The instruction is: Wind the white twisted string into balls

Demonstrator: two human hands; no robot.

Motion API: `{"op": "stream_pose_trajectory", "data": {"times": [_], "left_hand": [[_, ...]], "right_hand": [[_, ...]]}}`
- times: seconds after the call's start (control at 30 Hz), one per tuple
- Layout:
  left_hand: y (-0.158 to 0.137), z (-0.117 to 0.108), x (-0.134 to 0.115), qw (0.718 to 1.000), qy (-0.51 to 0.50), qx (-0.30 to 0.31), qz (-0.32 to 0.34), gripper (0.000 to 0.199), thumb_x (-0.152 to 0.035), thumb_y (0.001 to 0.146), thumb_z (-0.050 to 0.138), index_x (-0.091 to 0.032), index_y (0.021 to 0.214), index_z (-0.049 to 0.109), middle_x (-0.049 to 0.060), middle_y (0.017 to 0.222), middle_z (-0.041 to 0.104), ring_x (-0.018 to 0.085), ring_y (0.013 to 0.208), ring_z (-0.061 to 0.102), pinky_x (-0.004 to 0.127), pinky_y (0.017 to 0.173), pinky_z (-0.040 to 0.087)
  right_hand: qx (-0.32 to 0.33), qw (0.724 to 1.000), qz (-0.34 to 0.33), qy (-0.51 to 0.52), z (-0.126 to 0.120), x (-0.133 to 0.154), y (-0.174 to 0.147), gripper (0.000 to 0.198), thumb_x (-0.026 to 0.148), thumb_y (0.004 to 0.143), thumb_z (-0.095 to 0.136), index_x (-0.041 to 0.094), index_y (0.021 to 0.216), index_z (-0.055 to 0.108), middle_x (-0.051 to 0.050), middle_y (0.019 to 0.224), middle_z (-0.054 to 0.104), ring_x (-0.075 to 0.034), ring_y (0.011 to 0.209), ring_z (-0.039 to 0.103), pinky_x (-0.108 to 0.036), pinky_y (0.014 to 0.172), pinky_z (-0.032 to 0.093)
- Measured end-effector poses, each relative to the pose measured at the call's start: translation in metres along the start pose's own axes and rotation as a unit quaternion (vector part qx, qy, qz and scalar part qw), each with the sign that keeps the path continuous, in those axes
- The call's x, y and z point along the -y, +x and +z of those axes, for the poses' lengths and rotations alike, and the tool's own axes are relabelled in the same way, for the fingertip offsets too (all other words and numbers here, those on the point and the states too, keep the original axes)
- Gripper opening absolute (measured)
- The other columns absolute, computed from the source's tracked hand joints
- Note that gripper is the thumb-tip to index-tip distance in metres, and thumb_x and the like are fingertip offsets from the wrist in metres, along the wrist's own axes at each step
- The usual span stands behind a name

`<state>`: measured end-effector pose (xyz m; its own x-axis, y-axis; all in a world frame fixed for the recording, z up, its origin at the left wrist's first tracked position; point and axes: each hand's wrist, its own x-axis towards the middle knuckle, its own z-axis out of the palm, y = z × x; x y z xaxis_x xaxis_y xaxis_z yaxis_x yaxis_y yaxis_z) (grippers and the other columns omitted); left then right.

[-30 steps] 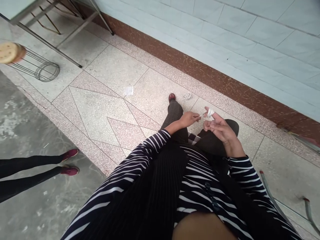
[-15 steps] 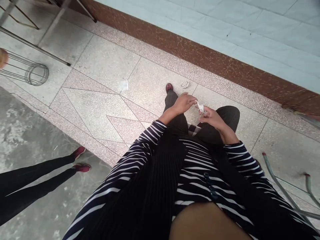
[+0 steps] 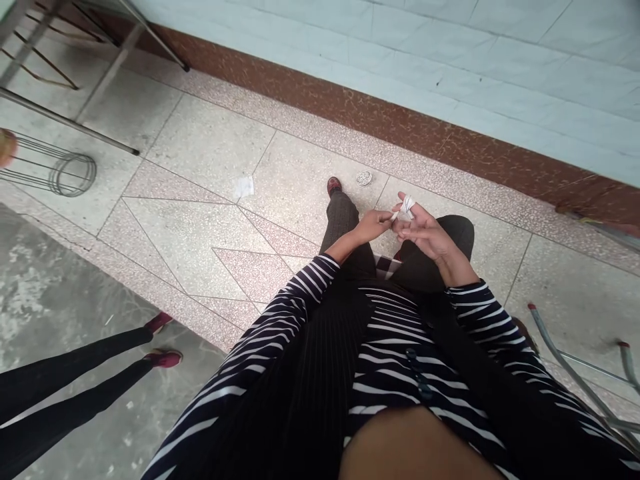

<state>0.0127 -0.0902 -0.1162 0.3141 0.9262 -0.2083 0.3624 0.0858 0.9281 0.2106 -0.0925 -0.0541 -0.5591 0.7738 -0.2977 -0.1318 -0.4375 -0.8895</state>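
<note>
Wall (image 3: 360, 40) along the far side, with brown skirting (image 3: 350, 110) at its foot, limiting room there. Tiled floor (image 3: 200, 133) widest to the left, out to a slanting edge against grey concrete (image 3: 60, 280). White strip (image 3: 408, 207) in mid-air at the middle, looped about the outstretched fingers of the right hand (image 3: 427, 233); those fingers apart, cannot tell how many inside the loop. Loose end clamped between thumb and fingertips of the left hand (image 3: 374, 225). Dark-trousered legs (image 3: 343, 217) just below both hands, closest obstacle on the near side. White coil (image 3: 364, 179) on the tiles beyond the hands, near a red shoe (image 3: 334, 185). White scrap (image 3: 245, 187) farther left. At far left, metal table frame (image 3: 70, 121) and wire stool (image 3: 59, 175) in the way; at near left, another person's shoes (image 3: 165, 359) on the concrete. At near right, metal legs (image 3: 543, 335) with red tips, well apart from the hands.
</note>
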Motion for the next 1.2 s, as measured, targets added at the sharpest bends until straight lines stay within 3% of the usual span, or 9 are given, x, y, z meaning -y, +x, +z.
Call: {"op": "stream_pose_trajectory", "data": {"times": [0.2, 0.33, 0.4, 0.53, 0.63, 0.73, 0.83, 1.07, 1.2], "left_hand": [[-0.018, -0.005, -0.001, 0.997, 0.035, 0.057, -0.037, 0.028, -0.022, 0.092, 0.056, -0.015, 0.072, 0.074, -0.001, 0.072, 0.073, 0.012, 0.065, 0.057, 0.026, 0.069, 0.041], [-0.018, -0.017, -0.007, 0.988, 0.154, 0.030, -0.001, 0.032, -0.027, 0.099, 0.058, -0.016, 0.074, 0.076, 0.003, 0.075, 0.075, 0.017, 0.075, 0.066, 0.030, 0.082, 0.050], [-0.013, -0.024, -0.011, 0.973, 0.228, 0.003, 0.037, 0.028, -0.025, 0.101, 0.059, -0.017, 0.083, 0.079, 0.005, 0.082, 0.078, 0.021, 0.085, 0.070, 0.038, 0.103, 0.053], [-0.005, -0.034, -0.014, 0.953, 0.282, -0.016, 0.114, 0.025, -0.025, 0.107, 0.057, -0.019, 0.099, 0.080, 0.008, 0.104, 0.082, 0.025, 0.111, 0.074, 0.055, 0.137, 0.030], [-0.005, -0.029, -0.011, 0.964, 0.239, -0.012, 0.114, 0.026, -0.027, 0.109, 0.056, -0.019, 0.102, 0.080, 0.007, 0.107, 0.083, 0.024, 0.112, 0.075, 0.053, 0.136, 0.033], [-0.008, -0.016, -0.005, 0.987, 0.142, 0.000, 0.077, 0.031, -0.026, 0.109, 0.053, -0.017, 0.099, 0.080, 0.005, 0.099, 0.083, 0.021, 0.100, 0.076, 0.040, 0.115, 0.052], [-0.011, -0.003, -0.002, 0.998, 0.044, -0.009, 0.040, 0.030, -0.027, 0.108, 0.055, -0.014, 0.103, 0.082, 0.005, 0.099, 0.084, 0.020, 0.098, 0.076, 0.030, 0.096, 0.056], [-0.019, -0.009, -0.009, 0.997, -0.062, 0.015, 0.047, 0.041, -0.026, 0.104, 0.064, -0.016, 0.142, 0.074, 0.011, 0.135, 0.082, 0.023, 0.125, 0.077, 0.035, 0.116, 0.054], [-0.020, -0.022, -0.015, 0.996, -0.067, 0.042, 0.046, 0.045, -0.037, 0.107, 0.066, -0.016, 0.147, 0.072, 0.015, 0.146, 0.078, 0.028, 0.138, 0.072, 0.041, 0.122, 0.052]], "right_hand": [[-0.049, 0.948, -0.010, -0.313, -0.022, -0.024, 0.009, 0.113, 0.033, 0.073, 0.085, 0.034, 0.177, 0.041, -0.011, 0.170, 0.052, -0.014, 0.077, 0.063, -0.035, 0.074, 0.057], [-0.071, 0.897, 0.015, -0.436, -0.026, -0.042, 0.012, 0.106, 0.021, 0.070, 0.079, 0.027, 0.172, 0.050, -0.015, 0.166, 0.056, -0.018, 0.073, 0.062, -0.043, 0.083, 0.059], [-0.075, 0.906, 0.020, -0.416, -0.025, -0.047, 0.011, 0.098, 0.021, 0.068, 0.081, 0.023, 0.164, 0.060, -0.016, 0.155, 0.062, -0.017, 0.071, 0.059, -0.041, 0.080, 0.058], [-0.043, 0.938, 0.031, -0.342, -0.019, -0.048, 0.004, 0.072, 0.039, 0.074, 0.083, 0.019, 0.143, 0.072, -0.008, 0.113, 0.070, -0.016, 0.070, 0.057, -0.034, 0.069, 0.055], [-0.033, 0.966, 0.031, -0.254, -0.012, -0.041, -0.003, 0.070, 0.054, 0.078, 0.084, 0.020, 0.138, 0.075, -0.004, 0.099, 0.064, -0.016, 0.077, 0.059, -0.032, 0.071, 0.057], [-0.047, 0.993, 0.032, -0.108, -0.004, -0.033, -0.010, 0.065, 0.051, 0.071, 0.094, 0.021, 0.127, 0.079, -0.002, 0.094, 0.060, -0.015, 0.081, 0.056, -0.031, 0.075, 0.058], [-0.053, 0.998, 0.043, -0.009, 0.004, -0.026, -0.013, 0.059, 0.047, 0.069, 0.100, 0.022, 0.118, 0.080, -0.001, 0.096, 0.060, -0.012, 0.080, 0.055, -0.028, 0.074, 0.056], [-0.064, 0.998, 0.000, 0.004, 0.014, -0.016, -0.010, 0.062, 0.073, 0.080, 0.088, 0.025, 0.118, 0.078, -0.004, 0.097, 0.058, -0.015, 0.079, 0.053, -0.029, 0.067, 0.050], [-0.072, 0.997, -0.018, 0.005, 0.019, -0.010, -0.011, 0.064, 0.080, 0.080, 0.086, 0.024, 0.109, 0.073, -0.004, 0.095, 0.055, -0.016, 0.079, 0.053, -0.027, 0.061, 0.043]]}}
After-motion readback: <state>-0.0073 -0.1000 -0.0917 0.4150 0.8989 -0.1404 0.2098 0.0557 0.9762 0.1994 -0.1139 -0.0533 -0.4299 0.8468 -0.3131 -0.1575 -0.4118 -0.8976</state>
